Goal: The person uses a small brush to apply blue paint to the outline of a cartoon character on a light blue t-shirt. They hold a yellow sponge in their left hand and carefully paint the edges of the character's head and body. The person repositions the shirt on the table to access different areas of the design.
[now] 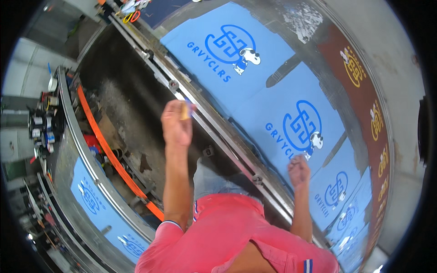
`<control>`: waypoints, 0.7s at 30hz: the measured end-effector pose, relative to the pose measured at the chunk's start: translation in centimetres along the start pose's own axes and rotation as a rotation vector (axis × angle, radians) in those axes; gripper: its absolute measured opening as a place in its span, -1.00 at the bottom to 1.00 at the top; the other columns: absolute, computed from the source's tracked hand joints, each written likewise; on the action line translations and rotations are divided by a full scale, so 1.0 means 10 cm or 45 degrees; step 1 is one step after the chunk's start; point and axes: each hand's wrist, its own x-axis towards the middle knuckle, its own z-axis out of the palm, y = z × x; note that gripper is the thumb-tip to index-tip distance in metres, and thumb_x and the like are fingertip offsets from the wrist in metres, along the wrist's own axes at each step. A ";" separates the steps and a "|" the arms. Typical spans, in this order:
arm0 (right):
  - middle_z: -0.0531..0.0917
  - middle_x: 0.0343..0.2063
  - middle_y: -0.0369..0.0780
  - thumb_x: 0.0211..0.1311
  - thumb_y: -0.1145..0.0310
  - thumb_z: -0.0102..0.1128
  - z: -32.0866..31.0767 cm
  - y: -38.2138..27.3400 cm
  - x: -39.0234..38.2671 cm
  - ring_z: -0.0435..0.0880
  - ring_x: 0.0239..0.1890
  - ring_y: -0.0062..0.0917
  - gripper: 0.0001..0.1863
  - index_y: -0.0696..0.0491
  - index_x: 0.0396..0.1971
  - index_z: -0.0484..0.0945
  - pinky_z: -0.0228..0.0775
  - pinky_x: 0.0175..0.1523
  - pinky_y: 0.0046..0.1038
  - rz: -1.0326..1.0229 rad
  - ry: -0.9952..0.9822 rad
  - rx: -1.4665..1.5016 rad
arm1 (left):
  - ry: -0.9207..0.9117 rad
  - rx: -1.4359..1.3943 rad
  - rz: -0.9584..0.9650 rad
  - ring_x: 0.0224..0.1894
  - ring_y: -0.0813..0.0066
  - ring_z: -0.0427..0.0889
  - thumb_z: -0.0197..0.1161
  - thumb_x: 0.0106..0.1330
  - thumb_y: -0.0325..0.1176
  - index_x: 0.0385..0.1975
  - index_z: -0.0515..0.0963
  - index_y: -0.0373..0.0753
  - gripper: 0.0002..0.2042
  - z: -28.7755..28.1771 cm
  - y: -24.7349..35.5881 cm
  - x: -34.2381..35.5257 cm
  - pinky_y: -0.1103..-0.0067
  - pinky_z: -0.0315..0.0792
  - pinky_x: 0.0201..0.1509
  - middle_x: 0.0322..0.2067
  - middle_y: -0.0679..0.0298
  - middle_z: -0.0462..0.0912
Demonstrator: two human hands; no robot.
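Note:
My left hand (pixel 175 125) is raised over the aisle beside the table rail. Its fingers are closed round a small tan and blue piece (pixel 185 110), blurred, whose kind I cannot make out. Over the long table, my right hand (pixel 299 172) has its fingers curled in; whether anything is inside them is hidden. It is nearest to a light blue fabric panel (pixel 255 102) printed with a darker blue round emblem (pixel 298 129), lettering and a white cartoon dog (pixel 316 140). I cannot tell whether the right hand touches the cloth.
Metal rails (pixel 218 136) edge the table. Brown panels with yellow prints (pixel 353 68) lie along its far side. Orange-handled scissors (pixel 133 17) rest at the far end. Left of the aisle, an orange strip (pixel 107 141) edges another table with a blue printed panel (pixel 98 200).

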 end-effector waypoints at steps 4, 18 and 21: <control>0.52 -0.27 -0.26 0.19 0.41 0.20 0.80 0.99 -0.01 0.51 -0.20 -0.45 -0.86 0.01 -0.29 0.44 0.35 -0.10 -0.40 0.260 -0.117 0.188 | -0.039 -0.062 0.076 -0.22 0.34 0.61 0.19 0.38 -0.37 -0.27 0.50 -0.24 -0.90 -0.33 0.78 0.53 0.20 0.52 0.08 -0.36 0.23 0.61; 0.51 -0.05 -0.30 0.32 0.33 0.17 2.30 1.82 0.96 0.49 0.01 -0.44 -0.89 -0.01 -0.31 0.44 0.30 0.04 -0.35 0.365 -0.007 0.440 | -0.105 0.340 -0.228 -0.07 0.38 0.58 0.23 0.36 -0.30 -0.21 0.49 -0.23 -0.83 -0.59 0.79 2.80 0.12 0.37 0.25 -0.22 0.26 0.62; 0.41 0.08 -0.28 0.31 0.33 0.19 2.50 1.86 1.04 0.42 0.14 -0.37 -0.88 -0.02 -0.29 0.44 0.29 0.10 -0.30 0.409 0.206 0.453 | -0.104 0.504 -0.185 0.07 0.34 0.53 0.21 0.38 -0.30 -0.16 0.45 -0.27 -0.80 -0.63 0.67 3.30 0.09 0.29 0.29 -0.06 0.10 0.59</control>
